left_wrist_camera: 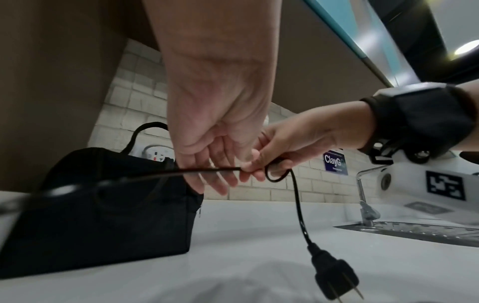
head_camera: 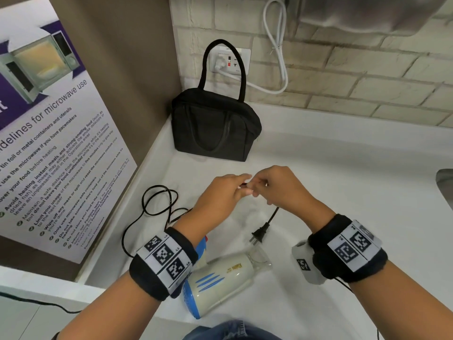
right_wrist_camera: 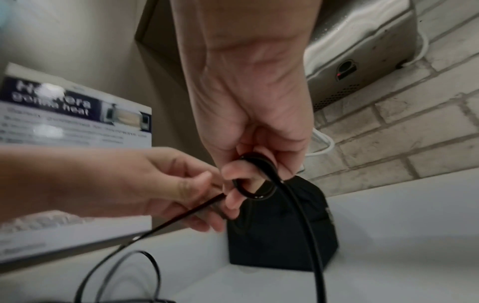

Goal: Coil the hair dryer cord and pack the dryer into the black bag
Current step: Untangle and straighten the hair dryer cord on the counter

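Observation:
A cream and blue hair dryer (head_camera: 226, 274) lies on the white counter (head_camera: 343, 182) near the front edge, partly under my left wrist. Its black cord (head_camera: 158, 201) lies in loose loops at the left. Above the counter my left hand (head_camera: 241, 184) pinches the cord (right_wrist_camera: 181, 217). My right hand (head_camera: 257, 190) holds a small loop of cord (right_wrist_camera: 255, 181) wound round a finger. Below it hangs the plug (left_wrist_camera: 334, 272). The black bag (head_camera: 215, 126) stands zipped in the back corner, one handle upright, a short way beyond both hands.
A wall socket (head_camera: 230, 62) with a white plug and white cable sits behind the bag. A microwave poster (head_camera: 49, 143) covers the left wall. A sink (left_wrist_camera: 414, 231) with a faucet (left_wrist_camera: 362, 194) lies to the right. A metal appliance (right_wrist_camera: 357, 51) hangs on the brick wall.

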{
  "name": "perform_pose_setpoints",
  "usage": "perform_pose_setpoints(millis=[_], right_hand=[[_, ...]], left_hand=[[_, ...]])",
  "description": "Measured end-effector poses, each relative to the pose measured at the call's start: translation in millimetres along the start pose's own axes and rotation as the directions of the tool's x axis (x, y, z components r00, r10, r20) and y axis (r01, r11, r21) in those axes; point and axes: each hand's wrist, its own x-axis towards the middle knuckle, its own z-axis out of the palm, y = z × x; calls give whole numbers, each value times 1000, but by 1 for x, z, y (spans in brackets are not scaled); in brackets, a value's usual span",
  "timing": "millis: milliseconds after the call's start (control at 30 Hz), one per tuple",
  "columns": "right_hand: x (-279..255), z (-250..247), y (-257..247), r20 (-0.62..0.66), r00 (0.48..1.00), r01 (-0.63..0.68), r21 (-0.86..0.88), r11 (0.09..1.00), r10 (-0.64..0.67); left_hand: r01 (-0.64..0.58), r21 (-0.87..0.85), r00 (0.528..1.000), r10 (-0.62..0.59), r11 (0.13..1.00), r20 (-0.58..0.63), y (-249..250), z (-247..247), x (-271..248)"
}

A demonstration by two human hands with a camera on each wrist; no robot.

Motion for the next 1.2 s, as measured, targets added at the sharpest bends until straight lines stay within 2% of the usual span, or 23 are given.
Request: perform_pose_setpoints(millis=[100, 200, 267, 400, 467, 567, 667, 800, 933, 1000, 1067, 1200], right_hand=[[-7, -4, -5, -32, 999, 29, 143, 989, -25], [-14, -8, 2, -107, 994, 29, 376, 926, 12], [-18, -8, 9, -27, 999, -17, 503, 864, 36], [-26, 2, 23, 196, 980, -82, 529, 844, -28], [-27, 9, 30, 242, 970, -115, 523, 845, -18], [-30, 15, 39, 277, 961, -168, 534, 828, 16], [-34, 13, 39, 299, 953, -242, 659, 712, 47], [-34, 14, 36, 295, 953, -282, 768, 575, 72], [-32, 19, 29, 336, 941, -331, 873, 359, 51], [-31, 20, 25, 330, 941, -337, 897, 284, 74], [-29, 21, 24, 295, 948, -318, 902, 294, 120], [-26, 21, 22, 182, 958, -261, 872, 414, 221]], left_hand=[[5, -143, 992, -22, 990, -122, 0, -4, -1], [17, -225, 977, -64, 974, -202, -3, -11, -4], [24, -264, 976, -80, 964, -202, -6, -15, -7], [22, -327, 973, -96, 945, -212, -10, -20, -9], [25, -369, 964, -120, 929, -238, -12, -22, -9], [74, -442, 928, -224, 894, -298, -16, -28, -8], [92, -428, 910, -250, 899, -330, -22, -32, -8], [103, -381, 919, -235, 919, -318, -24, -33, -9], [78, -393, 958, -178, 916, -223, -19, -31, -10], [79, -381, 974, -153, 921, -167, -19, -29, -10], [92, -350, 976, -154, 932, -153, -20, -28, -11], [69, -226, 963, -124, 972, -239, -21, -25, -11]])
